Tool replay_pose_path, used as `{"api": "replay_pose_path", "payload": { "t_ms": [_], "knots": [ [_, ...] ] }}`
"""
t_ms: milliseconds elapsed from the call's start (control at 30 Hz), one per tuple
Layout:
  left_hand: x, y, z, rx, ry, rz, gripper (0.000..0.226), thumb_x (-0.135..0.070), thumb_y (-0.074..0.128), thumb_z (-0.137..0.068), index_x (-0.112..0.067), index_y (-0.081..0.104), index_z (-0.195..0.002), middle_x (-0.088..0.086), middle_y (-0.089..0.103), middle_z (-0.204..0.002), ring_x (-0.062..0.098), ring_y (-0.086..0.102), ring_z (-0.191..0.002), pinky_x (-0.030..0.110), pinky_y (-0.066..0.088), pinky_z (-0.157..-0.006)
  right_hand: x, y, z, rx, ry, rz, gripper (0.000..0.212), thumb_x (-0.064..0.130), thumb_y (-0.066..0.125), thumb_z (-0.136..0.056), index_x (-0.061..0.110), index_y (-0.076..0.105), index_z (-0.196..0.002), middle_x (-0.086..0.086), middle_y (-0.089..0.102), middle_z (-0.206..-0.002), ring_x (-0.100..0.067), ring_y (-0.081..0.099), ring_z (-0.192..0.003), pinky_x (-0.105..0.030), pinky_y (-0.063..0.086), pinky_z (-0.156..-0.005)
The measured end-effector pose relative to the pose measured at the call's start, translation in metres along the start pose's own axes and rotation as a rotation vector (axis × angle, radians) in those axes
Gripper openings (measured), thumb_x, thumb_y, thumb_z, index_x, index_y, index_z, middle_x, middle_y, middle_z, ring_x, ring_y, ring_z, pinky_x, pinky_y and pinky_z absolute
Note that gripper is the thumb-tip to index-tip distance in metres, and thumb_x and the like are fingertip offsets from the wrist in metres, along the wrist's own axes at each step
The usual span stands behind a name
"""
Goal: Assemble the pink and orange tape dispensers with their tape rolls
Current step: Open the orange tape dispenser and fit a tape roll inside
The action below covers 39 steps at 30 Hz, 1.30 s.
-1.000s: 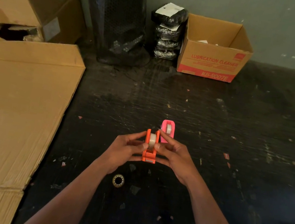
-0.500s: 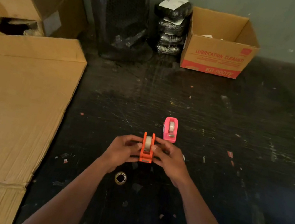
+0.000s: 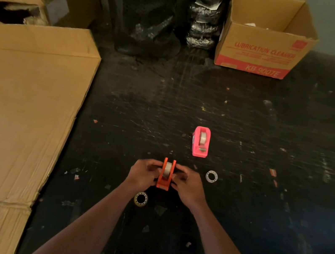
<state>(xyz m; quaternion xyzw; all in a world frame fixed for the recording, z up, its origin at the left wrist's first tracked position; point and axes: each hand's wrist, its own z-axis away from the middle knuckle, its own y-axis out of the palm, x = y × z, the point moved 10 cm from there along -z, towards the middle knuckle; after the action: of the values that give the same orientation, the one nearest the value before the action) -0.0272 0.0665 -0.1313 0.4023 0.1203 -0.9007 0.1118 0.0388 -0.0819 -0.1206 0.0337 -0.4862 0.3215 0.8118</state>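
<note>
Lowered nearer the floor than before, the orange dispenser (image 3: 166, 174) is being gripped by left hand (image 3: 143, 175) and right hand (image 3: 188, 185), fingers closed on its sides.

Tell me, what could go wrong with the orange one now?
The tape roll may sit crooked between the walls of the orange dispenser while the left hand and right hand squeeze it. An elbow could also sweep the loose ring lying near the left wrist.
</note>
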Motion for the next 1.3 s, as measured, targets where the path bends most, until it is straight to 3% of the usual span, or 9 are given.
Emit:
{"api": "replay_pose_path", "payload": {
  "t_ms": [67, 167, 233, 333, 400, 533, 633, 800, 1300],
  "knots": [
    [0.0, -0.002, -0.002, -0.028, 0.003, -0.029, 0.026, -0.002, 0.064, -0.098, -0.012, 0.074, -0.12, 0.014, 0.079, -0.107, 0.032, 0.078, -0.1, 0.056, 0.063, -0.087, 0.006, -0.003, -0.002, -0.032, -0.049, 0.098, 0.038, 0.006, 0.062, -0.096, 0.036, 0.069, -0.118, 0.0, 0.076, -0.114, -0.013, 0.072, -0.105, -0.041, 0.059, -0.097],
    [-0.006, -0.007, -0.004, -0.088, 0.056, -0.123, 0.029, -0.009, 0.065, -0.096, -0.031, 0.076, -0.11, 0.003, 0.08, -0.104, 0.022, 0.078, -0.099, 0.05, 0.063, -0.091, 0.014, -0.005, -0.003, -0.045, -0.101, 0.242, 0.057, 0.006, 0.065, -0.094, 0.019, 0.052, -0.148, -0.001, 0.064, -0.141, -0.014, 0.062, -0.128, -0.033, 0.046, -0.112],
    [-0.016, -0.006, 0.003, -0.112, 0.103, -0.163, 0.031, -0.01, 0.066, -0.094, -0.039, 0.075, -0.103, -0.006, 0.08, -0.103, 0.014, 0.076, -0.1, 0.042, 0.062, -0.092, 0.018, -0.005, -0.003, -0.025, -0.137, 0.31, 0.064, 0.006, 0.065, -0.093, 0.017, 0.045, -0.154, -0.003, 0.057, -0.15, -0.016, 0.056, -0.136, -0.031, 0.041, -0.115],
    [-0.026, 0.0, 0.009, -0.1, 0.177, -0.198, 0.026, -0.012, 0.072, -0.094, -0.03, 0.076, -0.112, -0.011, 0.079, -0.104, 0.001, 0.073, -0.098, 0.022, 0.059, -0.085, 0.02, -0.004, -0.005, 0.02, -0.156, 0.359, 0.063, 0.008, 0.066, -0.094, 0.017, 0.045, -0.153, -0.004, 0.058, -0.149, -0.015, 0.057, -0.135, -0.02, 0.037, -0.107],
    [-0.03, 0.001, 0.011, -0.123, 0.213, -0.236, 0.022, -0.012, 0.071, -0.095, -0.027, 0.076, -0.11, -0.013, 0.076, -0.102, -0.001, 0.071, -0.095, 0.016, 0.055, -0.081, 0.02, -0.005, -0.006, 0.029, -0.167, 0.384, 0.063, 0.012, 0.067, -0.095, 0.018, 0.044, -0.154, -0.003, 0.057, -0.15, -0.014, 0.055, -0.136, -0.018, 0.033, -0.106],
    [-0.026, -0.001, 0.011, -0.174, 0.196, -0.222, 0.015, -0.013, 0.072, -0.095, -0.028, 0.074, -0.096, -0.009, 0.078, -0.095, 0.005, 0.075, -0.088, 0.027, 0.063, -0.081, 0.017, -0.002, -0.008, 0.053, -0.157, 0.393, 0.068, 0.014, 0.067, -0.095, 0.019, 0.039, -0.157, -0.001, 0.056, -0.152, -0.012, 0.055, -0.137, -0.022, 0.037, -0.109],
    [-0.023, -0.002, 0.014, -0.208, 0.193, -0.206, 0.01, -0.016, 0.071, -0.097, -0.024, 0.076, -0.096, -0.006, 0.078, -0.092, 0.008, 0.077, -0.083, 0.033, 0.066, -0.077, 0.018, -0.002, -0.008, 0.04, -0.161, 0.38, 0.069, 0.013, 0.068, -0.096, 0.02, 0.038, -0.157, 0.0, 0.055, -0.152, -0.011, 0.055, -0.136, -0.022, 0.038, -0.108],
    [-0.023, 0.002, 0.017, -0.214, 0.208, -0.203, 0.008, -0.019, 0.074, -0.095, -0.024, 0.077, -0.101, -0.008, 0.078, -0.094, 0.006, 0.077, -0.083, 0.031, 0.067, -0.074, 0.016, -0.002, -0.003, 0.042, -0.171, 0.325, 0.07, 0.008, 0.066, -0.096, 0.023, 0.036, -0.158, 0.002, 0.056, -0.151, -0.011, 0.058, -0.133, -0.024, 0.044, -0.107],
    [-0.031, -0.006, 0.024, -0.353, 0.241, -0.334, 0.011, -0.02, 0.074, -0.095, -0.026, 0.082, -0.098, -0.011, 0.078, -0.09, 0.003, 0.075, -0.078, 0.033, 0.066, -0.075, 0.019, -0.002, -0.005, 0.014, -0.219, 0.354, 0.067, 0.011, 0.067, -0.096, 0.02, 0.04, -0.156, -0.001, 0.059, -0.149, -0.014, 0.059, -0.133, -0.036, 0.045, -0.114]
  ]
}}
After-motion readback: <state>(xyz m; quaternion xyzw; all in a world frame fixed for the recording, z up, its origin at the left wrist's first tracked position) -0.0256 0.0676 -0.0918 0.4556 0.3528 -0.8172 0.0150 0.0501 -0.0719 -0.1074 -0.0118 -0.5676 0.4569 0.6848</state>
